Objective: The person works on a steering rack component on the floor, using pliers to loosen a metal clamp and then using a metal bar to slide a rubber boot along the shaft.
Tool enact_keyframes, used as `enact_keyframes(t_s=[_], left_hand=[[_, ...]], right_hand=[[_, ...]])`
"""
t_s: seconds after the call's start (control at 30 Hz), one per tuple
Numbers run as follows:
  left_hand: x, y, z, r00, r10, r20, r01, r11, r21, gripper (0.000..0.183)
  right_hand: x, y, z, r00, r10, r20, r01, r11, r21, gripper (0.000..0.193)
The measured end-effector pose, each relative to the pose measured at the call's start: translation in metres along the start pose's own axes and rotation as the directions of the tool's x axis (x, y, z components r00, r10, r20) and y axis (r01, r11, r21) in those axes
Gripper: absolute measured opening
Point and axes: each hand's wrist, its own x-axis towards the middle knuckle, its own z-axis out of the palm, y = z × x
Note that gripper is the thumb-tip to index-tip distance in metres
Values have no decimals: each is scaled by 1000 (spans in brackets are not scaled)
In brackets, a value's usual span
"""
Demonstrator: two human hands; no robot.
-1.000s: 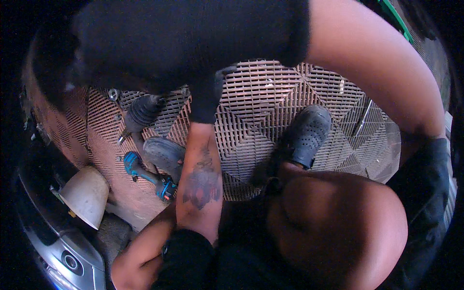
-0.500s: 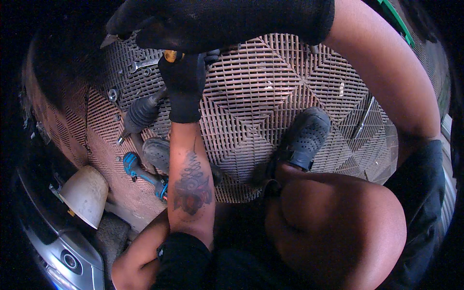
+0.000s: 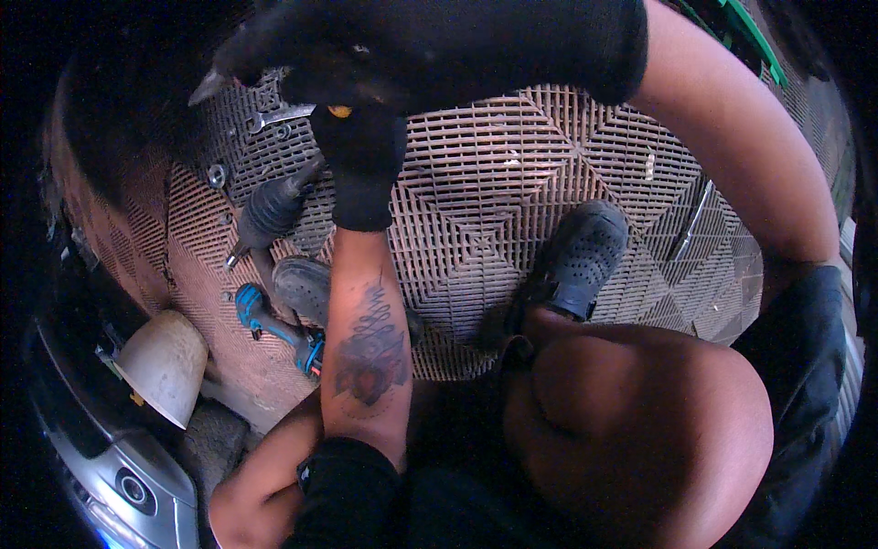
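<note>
In a black glove, my left hand (image 3: 358, 174) is closed, its fingers mostly hidden beneath the other hand. A small yellow-orange piece (image 3: 339, 112) shows at its top, perhaps part of a handle. My right hand (image 3: 457, 55), gloved in black too, reaches across from the right just above it, fingers curled. A pale pointed metal tip (image 3: 207, 88) juts out beyond the right fingers; the rest of what is gripped is hidden in the dark. Close to the left hand lie a wrench (image 3: 282, 117) and a shaft with a ribbed black rubber boot (image 3: 274, 210).
Brown slatted floor tiles (image 3: 476, 242) lie below. A metal ring-shaped part (image 3: 217, 176) and a blue power tool (image 3: 274, 325) are on the left, near a whitish bucket (image 3: 169, 366) and a silver car part (image 3: 151, 485). A slim metal tool (image 3: 697, 220) lies right of my shoe (image 3: 585, 256).
Both hands have shifted slightly right in the picture, the right one a little lower too. Less of the yellow-orange piece shows. The floor things have barely shifted.
</note>
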Motion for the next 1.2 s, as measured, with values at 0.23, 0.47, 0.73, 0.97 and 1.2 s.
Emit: enact_keyframes(t_s=[0.23,0.47,0.73,0.97,1.2], left_hand=[[-5,-6,3,999,32,-26,-29,994,102,31],[-22,-20,-3,999,38,-15,-34,980,197,26],[-15,-17,6,999,51,-12,-48,977,209,22],[0,-9,-13,995,-7,104,1,998,59,20],[17,37,-35,999,-49,0,46,930,-364,17]], right_hand=[[-5,-8,9,998,-45,-40,44,998,-38,32],[4,-26,3,984,26,179,-16,998,-55,28],[-6,-12,44,998,-64,-25,64,998,16,31],[-6,11,6,974,-15,-225,7,999,-38,34],[0,20,5,954,-5,-299,-6,999,-38,38]])
